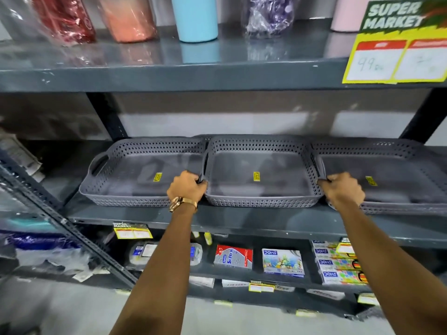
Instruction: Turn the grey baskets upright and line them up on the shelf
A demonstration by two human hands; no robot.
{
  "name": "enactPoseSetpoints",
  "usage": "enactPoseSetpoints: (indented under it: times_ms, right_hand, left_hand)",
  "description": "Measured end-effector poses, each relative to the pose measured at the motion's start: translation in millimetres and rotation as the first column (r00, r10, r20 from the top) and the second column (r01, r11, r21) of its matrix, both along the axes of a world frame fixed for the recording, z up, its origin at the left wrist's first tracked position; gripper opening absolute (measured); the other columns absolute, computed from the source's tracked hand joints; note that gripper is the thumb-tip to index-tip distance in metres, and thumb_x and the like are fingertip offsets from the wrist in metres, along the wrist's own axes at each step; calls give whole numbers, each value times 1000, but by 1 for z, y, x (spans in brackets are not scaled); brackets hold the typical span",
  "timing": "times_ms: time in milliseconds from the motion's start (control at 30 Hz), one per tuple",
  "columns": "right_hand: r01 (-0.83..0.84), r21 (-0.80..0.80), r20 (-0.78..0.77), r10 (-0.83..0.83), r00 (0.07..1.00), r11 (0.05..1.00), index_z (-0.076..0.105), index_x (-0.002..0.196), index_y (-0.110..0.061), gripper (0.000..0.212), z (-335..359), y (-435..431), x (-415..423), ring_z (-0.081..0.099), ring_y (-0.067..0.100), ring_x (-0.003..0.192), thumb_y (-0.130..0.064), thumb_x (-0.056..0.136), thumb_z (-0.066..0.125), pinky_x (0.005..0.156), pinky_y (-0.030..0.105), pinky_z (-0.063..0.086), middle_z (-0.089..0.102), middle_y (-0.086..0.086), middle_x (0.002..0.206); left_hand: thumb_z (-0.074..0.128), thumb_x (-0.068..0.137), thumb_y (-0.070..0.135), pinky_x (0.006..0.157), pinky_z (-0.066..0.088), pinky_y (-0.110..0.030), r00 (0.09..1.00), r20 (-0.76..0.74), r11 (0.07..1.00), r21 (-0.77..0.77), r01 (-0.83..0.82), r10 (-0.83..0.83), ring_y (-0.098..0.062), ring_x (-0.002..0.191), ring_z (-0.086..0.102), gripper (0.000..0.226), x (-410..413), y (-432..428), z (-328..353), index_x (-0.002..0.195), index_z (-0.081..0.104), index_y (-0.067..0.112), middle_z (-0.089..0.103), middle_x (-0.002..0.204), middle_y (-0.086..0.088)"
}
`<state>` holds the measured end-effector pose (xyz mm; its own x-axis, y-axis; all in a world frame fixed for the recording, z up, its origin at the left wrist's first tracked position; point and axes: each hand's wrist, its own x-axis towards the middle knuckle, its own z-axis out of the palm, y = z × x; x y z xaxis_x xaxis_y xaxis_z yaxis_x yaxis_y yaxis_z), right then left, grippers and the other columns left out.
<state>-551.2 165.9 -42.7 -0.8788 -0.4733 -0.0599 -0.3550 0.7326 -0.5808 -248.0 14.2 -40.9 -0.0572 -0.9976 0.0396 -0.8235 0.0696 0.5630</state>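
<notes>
Three grey perforated baskets stand upright side by side on the dark grey shelf (242, 220). The left basket (135, 175) and the right basket (396, 182) flank the middle basket (261, 175), and each has a yellow sticker on its floor. My left hand (187, 187), with a gold watch on the wrist, grips the middle basket's left handle. My right hand (343, 189) grips its right handle, partly over the right basket's near corner. The middle basket sits level, its rims touching its neighbours.
The shelf above holds wrapped and plain tumblers, among them a light blue tumbler (196, 18), with a yellow price sign (396, 44) at its right edge. Boxed stationery (283, 262) fills the lower shelf. A slanted metal upright (72, 228) stands at left.
</notes>
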Motion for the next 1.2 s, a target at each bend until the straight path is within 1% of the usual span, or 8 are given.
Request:
enactPoseSetpoints:
  times_ms: [67, 300, 433, 600, 800, 967, 1033, 1200]
  right_hand:
    - [11, 4, -2, -11, 1000, 1000, 69, 110, -12, 43, -3, 13, 2, 63, 41, 106, -41, 79, 68, 90, 43, 48, 69, 21, 111]
    - [38, 21, -45, -37, 998, 999, 64, 108, -2, 55, -6, 48, 10, 64, 42, 103, -47, 76, 68, 87, 43, 49, 69, 24, 108]
    - [-17, 46, -57, 20, 998, 999, 70, 96, -7, 54, -5, 56, 8, 67, 37, 88, -55, 72, 65, 79, 38, 51, 72, 18, 92]
    - [-32, 68, -98, 38, 994, 997, 70, 90, -9, 53, -4, 55, 6, 68, 34, 80, -58, 71, 63, 74, 35, 50, 72, 15, 84]
    - [-14, 81, -137, 25, 990, 997, 71, 84, -8, 53, -8, 51, 0, 62, 31, 69, -59, 72, 63, 68, 33, 47, 67, 13, 73]
    - [12, 93, -167, 4, 986, 996, 71, 85, -6, 56, -11, 47, -1, 67, 36, 77, -60, 72, 63, 67, 34, 46, 66, 15, 74]
    - [12, 97, -172, 5, 985, 995, 71, 84, -6, 58, -11, 47, -1, 67, 36, 76, -61, 72, 63, 71, 35, 51, 67, 15, 73]
    - [-19, 54, -231, 31, 972, 998, 71, 99, -11, 53, -5, 51, 7, 66, 40, 91, -58, 79, 56, 80, 41, 47, 69, 19, 84]
  left_hand:
    - [69, 74, 48, 65, 53, -36, 1000, 19, 1000, 0, -2, 2, -38, 83, 68, 36, 7, 11, -3, 59, 61, 16, 73, 79, -12]
    - [65, 72, 55, 73, 58, -38, 998, 55, 999, -31, 14, -12, -34, 84, 69, 36, 24, 43, -7, 76, 72, 21, 75, 85, -8]
    - [64, 71, 57, 74, 56, -36, 996, 82, 999, -38, 20, -17, -33, 87, 69, 35, 27, 47, -4, 84, 76, 27, 76, 87, -7]
    - [64, 75, 54, 66, 49, -30, 994, 100, 996, -75, 44, -36, -32, 80, 69, 35, 28, 43, -4, 71, 74, 20, 75, 74, -7]
    - [64, 76, 57, 67, 45, -29, 989, 140, 988, -140, 58, -39, -31, 84, 69, 39, 29, 37, -4, 83, 78, 21, 77, 80, -6]
    - [61, 75, 58, 61, 40, -26, 986, 160, 987, -145, 73, -50, -27, 72, 62, 43, 30, 33, -5, 71, 75, 18, 73, 70, -5]
    - [61, 75, 57, 60, 39, -26, 984, 171, 986, -147, 76, -50, -25, 68, 56, 45, 30, 34, -5, 68, 74, 15, 72, 68, -5]
    - [57, 78, 59, 58, 41, -28, 982, 162, 983, -136, 125, -102, -31, 75, 64, 45, 33, 37, -4, 63, 67, 17, 71, 70, -7]
